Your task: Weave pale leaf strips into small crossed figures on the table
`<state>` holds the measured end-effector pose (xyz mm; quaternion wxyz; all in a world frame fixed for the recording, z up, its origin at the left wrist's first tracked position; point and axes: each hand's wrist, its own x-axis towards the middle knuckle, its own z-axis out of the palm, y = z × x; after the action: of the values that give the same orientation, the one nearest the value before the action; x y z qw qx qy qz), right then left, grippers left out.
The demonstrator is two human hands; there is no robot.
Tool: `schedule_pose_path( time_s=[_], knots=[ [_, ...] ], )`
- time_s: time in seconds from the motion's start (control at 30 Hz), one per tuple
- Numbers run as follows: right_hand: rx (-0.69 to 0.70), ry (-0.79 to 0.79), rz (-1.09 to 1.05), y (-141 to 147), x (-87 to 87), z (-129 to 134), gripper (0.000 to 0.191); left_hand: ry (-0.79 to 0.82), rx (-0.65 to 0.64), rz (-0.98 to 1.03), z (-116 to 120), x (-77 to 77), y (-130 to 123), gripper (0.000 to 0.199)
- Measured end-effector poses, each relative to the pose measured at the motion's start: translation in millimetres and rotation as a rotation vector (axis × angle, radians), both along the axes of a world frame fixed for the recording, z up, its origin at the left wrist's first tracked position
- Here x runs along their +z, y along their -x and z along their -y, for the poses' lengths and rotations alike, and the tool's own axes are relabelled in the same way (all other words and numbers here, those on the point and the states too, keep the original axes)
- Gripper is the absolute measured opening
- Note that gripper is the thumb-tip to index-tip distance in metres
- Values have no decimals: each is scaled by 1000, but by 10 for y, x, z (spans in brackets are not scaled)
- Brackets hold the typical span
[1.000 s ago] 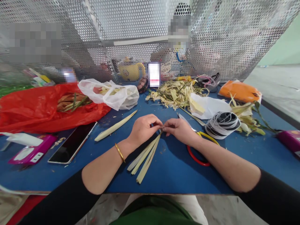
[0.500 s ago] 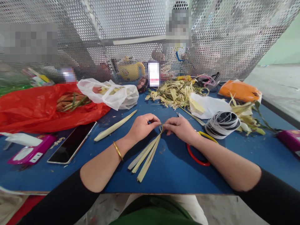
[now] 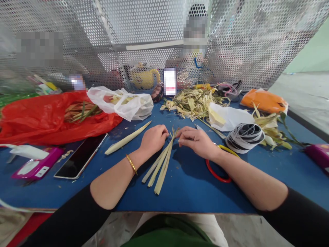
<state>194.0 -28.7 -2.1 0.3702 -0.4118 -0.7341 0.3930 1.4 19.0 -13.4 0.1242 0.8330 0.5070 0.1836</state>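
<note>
A bundle of pale dried husk strips (image 3: 161,164) lies between my hands, gathered at its far end and fanned out toward me. My left hand (image 3: 155,139) is closed just left of the gathered end. On its other side my right hand (image 3: 192,139) pinches, fingertips close to the strips' tips. Whatever is between the fingers of either hand is too fine to make out. Scissors with red and yellow handles (image 3: 217,177) lie partly hidden under my right forearm. One loose pale husk (image 3: 127,138) rests left of my left hand.
Right of the scissors stands a spool wound with white cord (image 3: 244,138). Behind are a heap of dried husks (image 3: 195,103), a white plastic bag (image 3: 123,104) and a red bag (image 3: 46,118). A dark phone (image 3: 81,156) lies left. Perforated metal mesh (image 3: 149,27) closes the back.
My hands have moved slightly apart from the bundle's gathered end, the left one leftward. The gathered tips now show between them. The view has shifted slightly.
</note>
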Motion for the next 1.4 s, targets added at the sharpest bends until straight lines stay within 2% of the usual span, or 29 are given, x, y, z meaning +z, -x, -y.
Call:
schedule_pose_path(
  time_s=[0.1, 0.2, 0.3, 0.43, 0.57, 0.7, 0.77, 0.93, 1.0, 1.23, 1.33, 1.4],
  knots=[
    [156, 167, -124, 27, -20, 9, 20, 38, 4, 36, 15, -1, -23, 12],
    [151, 294, -163, 33, -70, -9, 22, 108, 26, 166, 9, -15, -46, 11],
    [39, 291, -169, 22, -127, -45, 24, 241, 92, 392, 11, -24, -68, 11],
    [-34, 264, -128, 6, -172, -74, 22, 506, 156, 694, 64, 12, -107, 10],
    [-61, 218, -52, 5, -177, -73, 21, 746, 86, 909, 110, 61, -130, 9],
    [-56, 208, -51, 15, -164, -65, 21, 866, 19, 943, 110, 65, -132, 9],
    [-38, 230, -73, 21, -156, -61, 21, 817, -33, 880, 106, 55, -130, 11],
    [-25, 218, -36, 22, -156, -56, 24, 453, -189, 604, 112, 28, -124, 14],
    [-28, 188, 1, 16, -160, -57, 25, 374, -204, 533, 118, 27, -123, 15],
    [-23, 161, 75, -9, -154, -68, 24, 308, -176, 399, 126, 45, -118, 16],
    [-22, 215, 39, -11, -157, -75, 21, 338, -145, 432, 128, 49, -116, 15],
    [-28, 228, 21, -15, -153, -77, 19, 413, -108, 506, 130, 53, -121, 13]
  ],
)
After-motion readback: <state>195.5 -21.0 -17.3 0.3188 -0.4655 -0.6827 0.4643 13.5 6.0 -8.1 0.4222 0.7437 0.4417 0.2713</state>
